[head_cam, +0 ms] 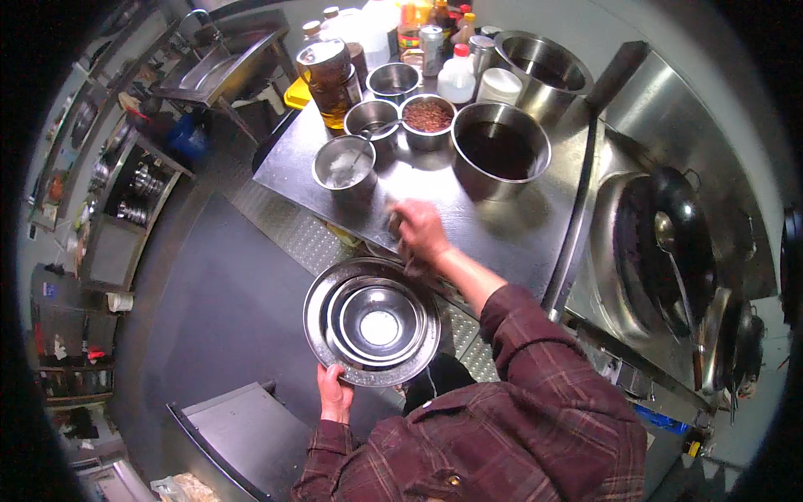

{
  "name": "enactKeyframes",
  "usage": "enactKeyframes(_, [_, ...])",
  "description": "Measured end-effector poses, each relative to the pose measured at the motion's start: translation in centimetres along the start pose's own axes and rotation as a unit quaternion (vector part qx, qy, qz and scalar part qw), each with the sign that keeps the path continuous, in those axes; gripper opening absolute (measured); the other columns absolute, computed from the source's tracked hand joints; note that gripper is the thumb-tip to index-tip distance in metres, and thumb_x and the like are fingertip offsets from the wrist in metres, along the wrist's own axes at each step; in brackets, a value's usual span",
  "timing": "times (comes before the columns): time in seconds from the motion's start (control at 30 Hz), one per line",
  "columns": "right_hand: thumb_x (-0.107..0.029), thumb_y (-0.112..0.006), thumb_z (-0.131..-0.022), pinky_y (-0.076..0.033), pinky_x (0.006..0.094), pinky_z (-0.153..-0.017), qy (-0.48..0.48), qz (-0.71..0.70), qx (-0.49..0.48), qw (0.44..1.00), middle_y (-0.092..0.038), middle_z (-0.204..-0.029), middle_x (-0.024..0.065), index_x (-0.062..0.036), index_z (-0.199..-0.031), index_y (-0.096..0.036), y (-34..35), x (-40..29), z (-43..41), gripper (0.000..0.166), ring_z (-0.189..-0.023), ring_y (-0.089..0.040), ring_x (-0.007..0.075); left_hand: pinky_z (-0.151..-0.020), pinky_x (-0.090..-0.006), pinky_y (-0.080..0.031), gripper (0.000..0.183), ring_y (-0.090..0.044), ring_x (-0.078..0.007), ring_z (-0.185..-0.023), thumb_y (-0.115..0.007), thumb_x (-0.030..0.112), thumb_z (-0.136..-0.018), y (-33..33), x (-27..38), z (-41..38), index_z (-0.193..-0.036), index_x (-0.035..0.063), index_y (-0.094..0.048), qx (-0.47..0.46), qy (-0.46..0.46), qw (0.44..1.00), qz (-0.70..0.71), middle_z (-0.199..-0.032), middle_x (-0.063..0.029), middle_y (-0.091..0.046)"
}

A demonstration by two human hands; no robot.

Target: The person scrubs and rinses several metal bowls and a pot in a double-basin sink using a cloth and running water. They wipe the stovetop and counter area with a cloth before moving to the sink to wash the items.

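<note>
My left hand (335, 394) grips the near rim of a wide stainless steel basin (319, 326), thumb over the edge. Smaller metal bowls (379, 326) are nested inside it, held in front of my body off the table's edge. My right hand (421, 231) is closed on a brown cloth (411, 254) at the front edge of the steel table (502, 245); part of the cloth is hidden by the fingers. Just beyond that hand stands a metal pot (345, 179) with white granules and a spoon. A larger pot (502, 154) of dark liquid is farther right.
Small pots (371, 122), a pot of reddish-brown bits (429, 117), a large oil bottle (329, 85) and a tall pot (544, 69) crowd the table's back. To the right sits a wok (680, 251) with a ladle (674, 263). A steel counter (244, 433) stands lower left.
</note>
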State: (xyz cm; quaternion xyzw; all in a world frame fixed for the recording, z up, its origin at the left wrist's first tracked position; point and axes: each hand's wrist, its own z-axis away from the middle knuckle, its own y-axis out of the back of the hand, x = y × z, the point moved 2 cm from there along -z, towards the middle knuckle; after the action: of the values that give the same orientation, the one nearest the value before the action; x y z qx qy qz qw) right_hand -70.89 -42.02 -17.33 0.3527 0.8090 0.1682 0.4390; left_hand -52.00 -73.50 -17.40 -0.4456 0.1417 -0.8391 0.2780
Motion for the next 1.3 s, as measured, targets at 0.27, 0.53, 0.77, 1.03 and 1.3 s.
enactKeyframes(0.27, [-0.006,-0.056,-0.068,-0.046,0.0412,-0.086,-0.002,0.023,-0.062,0.998,-0.060,-0.098,0.0151,-0.0049,-0.096,-0.060,-1.6,8.9,-6.4,0.028,-0.096,-0.056,0.0337,-0.082,-0.0410,-0.050,0.046,-0.056,-0.0245,-0.091,-0.040,-0.008,-0.070,-0.1,0.2,-2.4,-0.114,0.0026,-0.045,0.032,0.001,0.999,-0.009,-0.102,-0.0093,-0.054])
enactKeyframes(0.53, [-0.010,-0.064,-0.063,-0.045,0.0399,-0.081,0.001,-0.099,-0.070,0.993,-0.061,-0.091,0.0082,-0.0114,-0.095,-0.061,0.9,-7.0,6.5,0.032,-0.091,-0.056,0.0295,-0.089,-0.0401,-0.046,0.052,-0.055,-0.0243,-0.101,-0.041,-0.006,-0.066,1.9,-0.3,-5.7,-0.117,0.0026,-0.047,-0.036,0.050,0.998,-0.031,-0.109,-0.0094,-0.055])
enactKeyframes(0.77, [-0.005,-0.053,-0.074,-0.045,0.0358,-0.086,-0.238,-0.047,0.208,0.947,-0.059,-0.099,0.0126,-0.0051,-0.100,-0.061,20.1,-2.8,8.3,0.027,-0.092,-0.057,0.0285,-0.088,-0.0401,-0.048,0.053,-0.057,-0.0248,-0.099,-0.041,-0.006,-0.066,2.9,0.3,-5.6,-0.118,0.0027,-0.048,-0.071,0.081,0.992,-0.059,-0.108,-0.0084,-0.056])
enactKeyframes(1.03, [-0.029,-0.060,-0.074,-0.046,0.0451,-0.085,-0.452,0.249,0.052,0.855,-0.057,-0.108,0.0217,-0.0047,-0.109,-0.057,30.1,12.6,14.8,0.043,-0.099,-0.056,0.0374,-0.084,-0.0435,-0.049,0.040,-0.057,-0.0253,-0.096,-0.043,-0.005,-0.068,2.6,0.8,-4.8,-0.106,0.0026,-0.052,-0.069,0.099,0.988,-0.092,-0.103,-0.0081,-0.057])
enactKeyframes(1.3, [-0.028,-0.063,-0.076,-0.045,0.0459,-0.084,-0.450,0.311,-0.006,0.837,-0.051,-0.112,0.0185,-0.0023,-0.117,-0.049,23.7,-6.8,23.6,0.050,-0.103,-0.051,0.0365,-0.090,-0.0468,-0.044,0.021,-0.055,-0.0250,-0.097,-0.046,-0.001,-0.069,3.5,1.8,-3.7,-0.089,0.0037,-0.051,-0.055,0.124,0.982,-0.132,-0.098,-0.0082,-0.055])
